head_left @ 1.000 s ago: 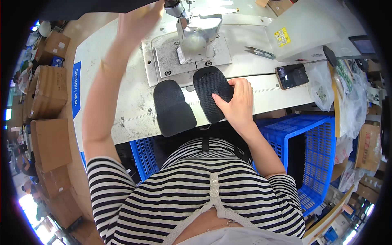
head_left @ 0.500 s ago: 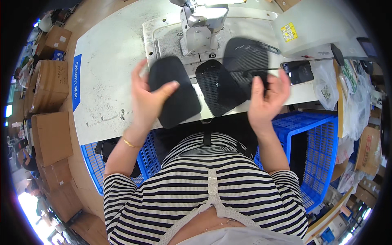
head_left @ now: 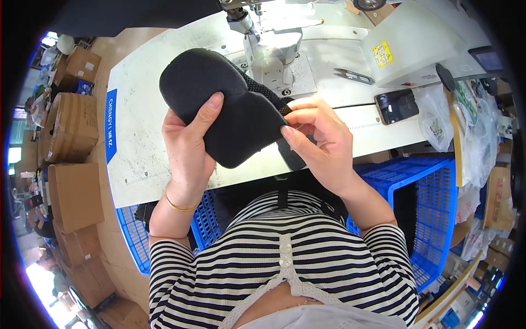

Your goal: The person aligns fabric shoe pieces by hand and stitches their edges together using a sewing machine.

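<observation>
My left hand (head_left: 189,137) grips smooth black padded panels (head_left: 241,123), thumb on top and fingers behind. They are raised above the table edge and tilted, with a rounded end to the upper left. A black mesh layer (head_left: 266,92) shows behind their right edge. My right hand (head_left: 323,140) pinches the right corner between thumb and fingers. Partly hidden beneath that hand, another black mesh piece (head_left: 292,156) lies at the table's front edge. Beyond the panels stands a sewing machine (head_left: 274,46).
The white table (head_left: 148,148) spans the front. Thread snips (head_left: 353,75) and a phone (head_left: 397,107) lie on its right side, near a clear plastic bag (head_left: 436,123). Blue crates (head_left: 419,170) stand below the table. Cardboard boxes (head_left: 76,192) are stacked at left.
The smooth panel in my left hand has moved up and left and tilted. My right hand has come left with its dark piece, and the pieces now overlap.
</observation>
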`<state>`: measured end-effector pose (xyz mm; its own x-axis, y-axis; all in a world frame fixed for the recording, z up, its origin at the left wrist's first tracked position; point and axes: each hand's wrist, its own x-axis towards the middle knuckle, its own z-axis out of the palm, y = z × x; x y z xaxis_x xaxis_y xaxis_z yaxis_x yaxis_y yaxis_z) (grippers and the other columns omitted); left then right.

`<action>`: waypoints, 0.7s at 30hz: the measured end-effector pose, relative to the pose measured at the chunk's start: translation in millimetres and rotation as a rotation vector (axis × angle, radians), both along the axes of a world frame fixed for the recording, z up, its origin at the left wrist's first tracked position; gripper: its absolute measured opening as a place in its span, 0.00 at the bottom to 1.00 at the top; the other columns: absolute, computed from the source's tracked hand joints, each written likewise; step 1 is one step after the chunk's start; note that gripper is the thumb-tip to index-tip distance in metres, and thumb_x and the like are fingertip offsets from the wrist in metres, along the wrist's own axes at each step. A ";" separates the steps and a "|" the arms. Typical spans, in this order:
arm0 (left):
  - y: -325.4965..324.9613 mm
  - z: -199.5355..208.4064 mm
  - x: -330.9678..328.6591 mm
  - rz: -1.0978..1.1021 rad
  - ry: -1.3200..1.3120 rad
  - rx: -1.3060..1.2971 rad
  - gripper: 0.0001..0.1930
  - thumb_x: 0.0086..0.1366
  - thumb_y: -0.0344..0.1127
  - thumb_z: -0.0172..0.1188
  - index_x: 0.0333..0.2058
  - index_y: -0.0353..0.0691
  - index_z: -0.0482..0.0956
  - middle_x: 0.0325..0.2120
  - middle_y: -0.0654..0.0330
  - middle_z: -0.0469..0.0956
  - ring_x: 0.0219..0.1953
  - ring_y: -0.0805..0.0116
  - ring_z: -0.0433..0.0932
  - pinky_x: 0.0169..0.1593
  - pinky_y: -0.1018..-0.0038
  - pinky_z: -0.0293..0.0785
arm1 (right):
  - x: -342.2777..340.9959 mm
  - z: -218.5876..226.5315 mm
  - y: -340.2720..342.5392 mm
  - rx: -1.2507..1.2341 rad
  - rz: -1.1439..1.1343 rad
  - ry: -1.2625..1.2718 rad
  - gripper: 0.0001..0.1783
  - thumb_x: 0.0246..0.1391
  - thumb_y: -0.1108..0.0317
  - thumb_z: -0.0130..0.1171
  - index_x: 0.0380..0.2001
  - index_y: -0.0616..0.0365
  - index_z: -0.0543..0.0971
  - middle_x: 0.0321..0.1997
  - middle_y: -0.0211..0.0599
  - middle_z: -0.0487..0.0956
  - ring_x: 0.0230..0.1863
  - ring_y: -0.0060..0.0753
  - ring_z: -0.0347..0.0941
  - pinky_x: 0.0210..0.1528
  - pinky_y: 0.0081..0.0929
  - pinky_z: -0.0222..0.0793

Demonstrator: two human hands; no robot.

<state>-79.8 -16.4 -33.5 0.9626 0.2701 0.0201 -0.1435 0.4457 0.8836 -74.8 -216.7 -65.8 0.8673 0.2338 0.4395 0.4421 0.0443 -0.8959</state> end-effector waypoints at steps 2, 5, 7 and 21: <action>1.6 2.1 1.9 -0.020 0.010 -0.022 0.12 0.61 0.22 0.64 0.44 0.33 0.78 0.39 0.54 0.82 0.40 0.67 0.82 0.45 0.73 0.81 | -4.1 1.5 2.2 0.070 -0.041 0.090 0.05 0.54 0.78 0.63 0.34 0.66 0.78 0.41 0.39 0.79 0.33 0.22 0.78 0.34 0.18 0.76; 3.6 5.8 5.2 -0.064 0.055 -0.042 0.12 0.61 0.21 0.64 0.43 0.32 0.78 0.39 0.53 0.82 0.40 0.66 0.82 0.46 0.72 0.81 | -3.7 6.2 -1.5 0.074 0.050 0.167 0.06 0.57 0.84 0.56 0.39 0.72 0.76 0.44 0.42 0.76 0.38 0.25 0.77 0.41 0.20 0.78; 3.0 6.7 9.7 -0.073 0.098 -0.076 0.12 0.60 0.20 0.63 0.43 0.32 0.77 0.39 0.54 0.81 0.39 0.66 0.82 0.46 0.72 0.81 | -2.0 6.9 1.2 0.123 0.042 0.210 0.06 0.57 0.84 0.56 0.38 0.71 0.77 0.43 0.43 0.77 0.38 0.26 0.78 0.42 0.21 0.79; 23.1 34.1 83.0 -0.185 0.068 0.266 0.13 0.57 0.22 0.67 0.40 0.26 0.78 0.36 0.54 0.81 0.37 0.69 0.81 0.42 0.75 0.78 | 39.7 38.1 10.0 0.152 0.173 0.502 0.13 0.64 0.68 0.51 0.40 0.70 0.78 0.30 0.50 0.84 0.21 0.29 0.80 0.23 0.21 0.76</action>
<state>3.2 6.7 0.7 0.9964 0.0842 0.0004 -0.0182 0.2107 0.9774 -35.1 -206.7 -27.7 0.9337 0.3575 0.0217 -0.0631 0.2239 -0.9726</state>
